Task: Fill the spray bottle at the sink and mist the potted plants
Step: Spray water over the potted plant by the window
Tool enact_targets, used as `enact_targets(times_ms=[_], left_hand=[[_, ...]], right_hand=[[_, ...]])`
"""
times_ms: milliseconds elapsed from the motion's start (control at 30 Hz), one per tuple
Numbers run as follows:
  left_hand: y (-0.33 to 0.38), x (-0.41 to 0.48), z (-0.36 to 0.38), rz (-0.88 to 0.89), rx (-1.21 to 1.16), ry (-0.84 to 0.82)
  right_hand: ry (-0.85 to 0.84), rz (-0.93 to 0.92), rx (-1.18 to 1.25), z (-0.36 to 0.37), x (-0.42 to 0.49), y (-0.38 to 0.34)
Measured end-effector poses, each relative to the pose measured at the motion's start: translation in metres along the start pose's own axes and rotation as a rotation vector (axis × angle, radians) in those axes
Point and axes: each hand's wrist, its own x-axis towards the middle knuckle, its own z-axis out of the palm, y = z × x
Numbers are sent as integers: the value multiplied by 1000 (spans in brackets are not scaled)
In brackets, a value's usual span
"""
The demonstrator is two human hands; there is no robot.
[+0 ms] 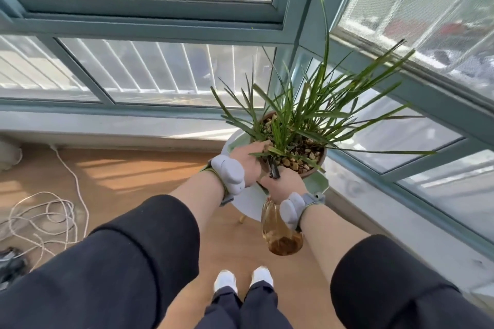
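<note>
Two black sleeves [120, 262] fill the near edge, bare forearms reaching far toward a corner of grey-framed windows [149, 27]. The potted plant [302, 120], long thin leaves fanning out of a brown pot [319, 165] topped with gravel, stands on a small pale-green tabletop [247, 205] above the wooden floor [133, 168]. The amber spray bottle [279, 235] hangs from the right hand [282, 184], whose grip is clamped round its neck. Its long axis runs near to far, with the base toward the camera and the black nozzle [274, 169] at the pot's near rim, so the foliage lies just far and right of that grip. The left hand [247, 159] rests on the pot's left rim, fingertips at the gravel; whether they hook it I cannot tell. Judged from this, misting needs only a slight upward tilt.
</note>
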Motion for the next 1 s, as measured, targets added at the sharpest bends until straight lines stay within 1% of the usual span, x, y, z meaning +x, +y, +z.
enact_targets(times_ms=[33,200,333,400,467,567,633,733,800,867,1000], left_hand=[[1,0,-5,-34,-34,-12],[-4,7,-18,30,-82,-25],[-21,12,-26,3,-51,-63],[-26,14,-33,11,-54,-38],[-39,19,-44,59,-69,-11],[-55,24,-61,143,-80,-46],[-69,27,-72,212,-43,-81],[-79,23,-84,267,-83,-90],[-94,20,-94,321,-132,-106],[-106,20,-101,337,-166,-94],[-124,26,-104,262,-177,-36]], right_hand=[[-14,-8,-10,0,1,-2],[-13,-5,-5,-5,4,-13],[0,41,-21,-1,5,-21],[38,85,-18,2,5,-24],[80,109,-26,8,8,-33],[198,166,59,19,4,-46],[272,236,98,30,0,-55],[300,324,142,44,-6,-64],[330,345,172,58,-9,-78],[346,329,175,68,-11,-89],[416,324,211,78,-11,-102]])
